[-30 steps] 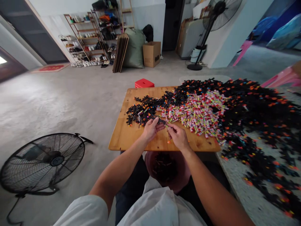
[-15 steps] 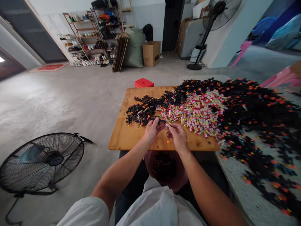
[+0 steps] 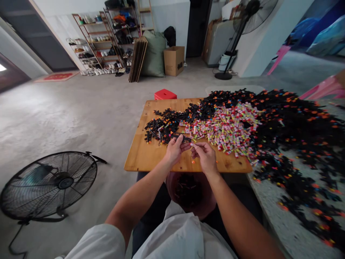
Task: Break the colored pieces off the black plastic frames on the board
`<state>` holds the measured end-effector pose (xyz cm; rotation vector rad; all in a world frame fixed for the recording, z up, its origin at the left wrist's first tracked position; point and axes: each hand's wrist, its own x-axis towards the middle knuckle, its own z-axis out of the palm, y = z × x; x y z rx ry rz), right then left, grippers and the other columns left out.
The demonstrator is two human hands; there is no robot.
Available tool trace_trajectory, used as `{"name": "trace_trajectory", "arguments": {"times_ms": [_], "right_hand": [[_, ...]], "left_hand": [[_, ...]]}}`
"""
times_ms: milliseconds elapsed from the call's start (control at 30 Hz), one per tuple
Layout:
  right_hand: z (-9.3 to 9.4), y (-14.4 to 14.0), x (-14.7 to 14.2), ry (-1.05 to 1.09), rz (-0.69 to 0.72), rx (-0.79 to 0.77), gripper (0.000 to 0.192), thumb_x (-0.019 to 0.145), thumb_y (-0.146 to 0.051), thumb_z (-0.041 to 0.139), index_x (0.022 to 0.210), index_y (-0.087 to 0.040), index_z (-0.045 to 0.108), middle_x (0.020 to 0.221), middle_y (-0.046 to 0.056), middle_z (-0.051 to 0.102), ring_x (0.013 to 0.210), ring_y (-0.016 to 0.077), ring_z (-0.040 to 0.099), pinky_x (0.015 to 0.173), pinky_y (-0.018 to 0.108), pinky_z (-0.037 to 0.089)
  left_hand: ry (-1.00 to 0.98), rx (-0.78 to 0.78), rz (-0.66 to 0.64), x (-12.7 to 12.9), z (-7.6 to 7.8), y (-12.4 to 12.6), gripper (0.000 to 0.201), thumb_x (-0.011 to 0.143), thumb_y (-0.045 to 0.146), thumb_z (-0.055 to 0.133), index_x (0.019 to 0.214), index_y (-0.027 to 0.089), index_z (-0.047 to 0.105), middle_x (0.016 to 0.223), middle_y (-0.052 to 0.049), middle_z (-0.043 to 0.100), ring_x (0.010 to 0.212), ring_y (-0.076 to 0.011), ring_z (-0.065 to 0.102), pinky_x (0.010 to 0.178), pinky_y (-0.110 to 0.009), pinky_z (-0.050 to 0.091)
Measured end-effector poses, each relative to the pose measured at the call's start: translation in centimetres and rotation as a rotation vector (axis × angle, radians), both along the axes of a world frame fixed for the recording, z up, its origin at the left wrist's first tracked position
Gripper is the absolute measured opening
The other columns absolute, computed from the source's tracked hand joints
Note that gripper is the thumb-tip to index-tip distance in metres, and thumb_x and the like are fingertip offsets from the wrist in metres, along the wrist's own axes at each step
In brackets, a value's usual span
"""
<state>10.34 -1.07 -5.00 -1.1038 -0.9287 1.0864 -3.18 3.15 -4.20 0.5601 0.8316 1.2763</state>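
Nearest us: a white shirt [image 3: 172, 235] and, between the knees, a reddish tub [image 3: 208, 196] holding dark pieces, its back part under the near edge of the wooden table [image 3: 141, 158].

Just over that edge, we note the hands close together, with a narrow gap between them. The left hand [image 3: 174, 149] grips a slim black piece [image 3: 185, 139] between thumb and fingers. The right hand [image 3: 205, 154] pinches a small pale tube [image 3: 192, 144] at the black piece's right end; at this size we cannot tell whether the two are joined. An orange bit [image 3: 193, 162] lies on the wood below.

Room to move: we see plain wood along the table's left side and near-left corner. Rightward, the way is taken up by a heap of pink-and-yellow tubes [image 3: 231, 129] just past the right hand. A small cluster of black pieces [image 3: 159, 127] sits beyond the left hand, and a broad black heap [image 3: 296, 118] with orange tips spreads onto the speckled slab [image 3: 272, 205] at right.

Farther out, a low black fan [image 3: 64, 183] stands on the floor at left, well apart from the table; a red stool [image 3: 165, 94] is just behind the far edge. Against the back wall we log shoe racks [image 3: 98, 43], a green sack [image 3: 153, 54], a carton [image 3: 174, 61] and, to the right, a pedestal fan [image 3: 234, 45].
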Motion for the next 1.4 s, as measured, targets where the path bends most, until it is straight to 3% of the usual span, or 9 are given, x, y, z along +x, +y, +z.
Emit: {"name": "trace_trajectory", "arguments": {"times_ms": [300, 533, 633, 867, 1067, 1200, 1267, 1333, 1400], "right_hand": [[1.0, -0.1, -0.2, 0.157, 0.038, -0.089, 0.039, 0.071, -0.046, 0.088, 0.087, -0.020, 0.064, 0.066, -0.001, 0.071, 0.052, 0.0139, 0.063, 0.051, 0.026, 0.052], [0.4, -1.2, -0.6, -0.218, 0.038, 0.081, 0.036, 0.087, -0.053, 0.077, 0.099, -0.021, 0.067, 0.079, 0.003, 0.075, 0.065, 0.0170, 0.069, 0.066, 0.031, 0.059], [0.3, -1.3, -0.5, -0.139, 0.066, 0.047, 0.038, 0.086, -0.055, 0.077, 0.098, -0.021, 0.066, 0.078, 0.003, 0.074, 0.062, 0.0165, 0.068, 0.063, 0.031, 0.059], [-0.4, -1.1, -0.7, -0.038, -0.068, 0.025, 0.036, 0.086, -0.049, 0.078, 0.102, -0.020, 0.066, 0.081, 0.003, 0.076, 0.065, 0.0173, 0.070, 0.067, 0.033, 0.061], [-2.8, -3.8, -0.2, 0.019, -0.081, -0.070, 0.037, 0.085, -0.049, 0.078, 0.104, -0.020, 0.065, 0.087, 0.004, 0.076, 0.069, 0.0183, 0.071, 0.067, 0.034, 0.061], [-3.4, -6.2, 4.6, 0.011, 0.060, -0.163, 0.032, 0.084, -0.049, 0.079, 0.093, -0.021, 0.065, 0.068, -0.003, 0.066, 0.051, 0.0130, 0.057, 0.050, 0.026, 0.049], [-3.5, -7.2, 7.2, -0.102, 0.279, -0.238, 0.030, 0.088, -0.049, 0.075, 0.091, -0.020, 0.065, 0.062, -0.004, 0.063, 0.048, 0.0119, 0.054, 0.049, 0.024, 0.044], [-3.7, -7.9, 8.9, -0.272, 0.509, -0.359, 0.029, 0.089, -0.047, 0.071, 0.094, -0.019, 0.067, 0.065, -0.002, 0.065, 0.050, 0.0120, 0.056, 0.049, 0.023, 0.043], [-3.8, -8.1, 9.1, -0.470, 0.654, -0.449, 0.027, 0.089, -0.044, 0.069, 0.097, -0.018, 0.069, 0.068, -0.001, 0.068, 0.050, 0.0117, 0.056, 0.048, 0.022, 0.041]], "left_hand": [[0.160, 0.031, -0.035, -0.8, 0.8, -0.2, 0.039, 0.082, 0.048, 0.081, 0.090, 0.012, 0.068, 0.084, -0.011, 0.076, 0.072, -0.0201, 0.075, 0.078, -0.037, 0.063], [0.277, -0.141, 0.124, -0.6, 1.4, -0.5, 0.027, 0.081, 0.036, 0.078, 0.081, 0.014, 0.063, 0.070, -0.007, 0.072, 0.065, -0.0197, 0.073, 0.070, -0.034, 0.062], [0.273, -0.163, 0.140, -0.5, 1.3, -1.0, 0.022, 0.083, 0.034, 0.074, 0.082, 0.015, 0.063, 0.072, -0.008, 0.073, 0.066, -0.0198, 0.074, 0.067, -0.031, 0.061], [0.270, -0.084, 0.062, -0.1, 1.6, -1.7, 0.028, 0.087, 0.039, 0.073, 0.088, 0.012, 0.068, 0.082, -0.011, 0.076, 0.070, -0.0212, 0.076, 0.065, -0.030, 0.061], [0.281, -0.133, -0.053, -0.3, -0.1, -5.0, 0.044, 0.086, 0.057, 0.075, 0.096, 0.015, 0.069, 0.091, -0.012, 0.077, 0.076, -0.0236, 0.077, 0.061, -0.029, 0.059], [0.719, -0.019, -0.423, -4.3, -0.5, -6.4, 0.050, 0.086, 0.067, 0.069, 0.084, 0.017, 0.074, 0.083, -0.010, 0.077, 0.072, -0.0215, 0.073, 0.058, -0.026, 0.055], [1.067, 0.074, -0.562, -7.0, -0.5, -5.6, 0.050, 0.093, 0.063, 0.062, 0.075, 0.017, 0.073, 0.073, -0.008, 0.074, 0.066, -0.0196, 0.070, 0.061, -0.026, 0.054], [1.404, 0.182, -0.428, -9.3, -0.8, -3.9, 0.038, 0.102, 0.045, 0.053, 0.088, 0.018, 0.076, 0.081, -0.007, 0.075, 0.077, -0.0201, 0.071, 0.073, -0.029, 0.056], [1.664, 0.446, -0.263, -10.8, -1.4, -1.8, 0.028, 0.101, 0.026, 0.051, 0.113, 0.022, 0.076, 0.111, -0.009, 0.075, 0.106, -0.0229, 0.069, 0.094, -0.034, 0.055]]}}
